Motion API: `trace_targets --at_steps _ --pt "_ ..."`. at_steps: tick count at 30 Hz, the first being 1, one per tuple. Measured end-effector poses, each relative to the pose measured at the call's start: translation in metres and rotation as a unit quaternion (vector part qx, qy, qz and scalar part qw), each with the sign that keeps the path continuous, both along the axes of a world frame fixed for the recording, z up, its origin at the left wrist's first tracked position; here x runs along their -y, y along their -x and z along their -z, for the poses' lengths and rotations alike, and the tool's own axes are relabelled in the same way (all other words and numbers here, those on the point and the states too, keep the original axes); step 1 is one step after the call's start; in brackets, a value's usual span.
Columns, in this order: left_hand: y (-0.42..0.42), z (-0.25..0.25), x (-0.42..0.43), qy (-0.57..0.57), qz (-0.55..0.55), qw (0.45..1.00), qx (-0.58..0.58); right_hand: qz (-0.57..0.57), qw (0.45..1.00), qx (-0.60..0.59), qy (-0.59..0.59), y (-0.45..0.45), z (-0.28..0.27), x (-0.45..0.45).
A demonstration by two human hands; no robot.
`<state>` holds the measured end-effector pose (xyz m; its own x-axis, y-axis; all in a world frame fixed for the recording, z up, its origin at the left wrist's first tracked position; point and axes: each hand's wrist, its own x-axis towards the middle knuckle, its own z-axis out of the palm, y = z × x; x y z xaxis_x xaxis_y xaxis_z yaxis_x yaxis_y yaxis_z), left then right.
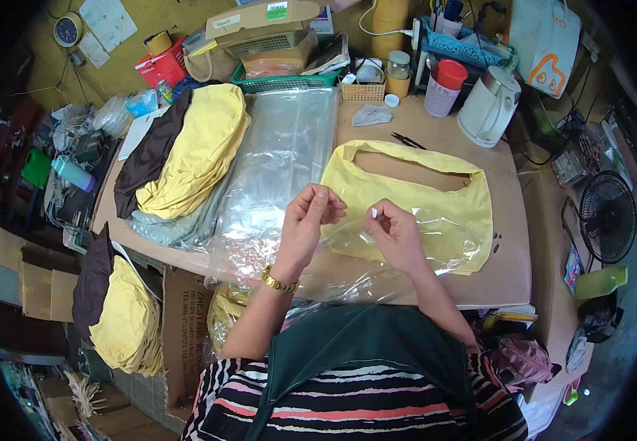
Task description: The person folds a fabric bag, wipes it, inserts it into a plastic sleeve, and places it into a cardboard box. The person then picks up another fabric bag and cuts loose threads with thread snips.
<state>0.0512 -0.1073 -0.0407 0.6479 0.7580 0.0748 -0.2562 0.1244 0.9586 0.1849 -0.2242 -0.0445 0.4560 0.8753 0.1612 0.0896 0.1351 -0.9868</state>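
Note:
My left hand (308,225), with a gold watch or bracelet at the wrist, is closed, its fingertips pinched together at the edge of a clear plastic bag (344,283). My right hand (395,232) is closed just across from it, also pinching the film. A small white spot shows at its fingertips, too small to name. Beneath both hands lies a flat yellow cloth bag (415,189) with a wide strap loop at its far side. Clear film covers part of its near side and hangs over the table edge toward my apron.
Left of my hands lie a stack of clear plastic bags (282,140) and folded yellow cloth bags (204,147) beside dark ones. Black tweezers or snips (408,141) rest behind the strap. A kettle (489,107) and a red-lidded cup (445,88) stand at the back right.

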Motion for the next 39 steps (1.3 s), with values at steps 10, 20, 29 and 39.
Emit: trace_targets --at_steps 10,20,29,39 --pt "-0.024 0.032 0.031 0.268 0.028 0.963 -0.021 0.101 0.848 0.493 -0.165 0.004 0.019 -0.028" --pt "-0.001 0.016 0.017 0.253 0.107 0.961 0.031 0.021 0.986 0.154 0.063 -0.014 0.024 -0.024" --pt "0.011 0.026 0.006 0.06 -0.017 0.994 -0.084 -0.05 0.997 0.026 0.042 -0.006 0.008 -0.007" --pt "0.004 0.022 0.013 -0.064 -0.108 0.99 -0.066 0.04 0.992 0.119 -0.027 -0.002 0.02 -0.009"
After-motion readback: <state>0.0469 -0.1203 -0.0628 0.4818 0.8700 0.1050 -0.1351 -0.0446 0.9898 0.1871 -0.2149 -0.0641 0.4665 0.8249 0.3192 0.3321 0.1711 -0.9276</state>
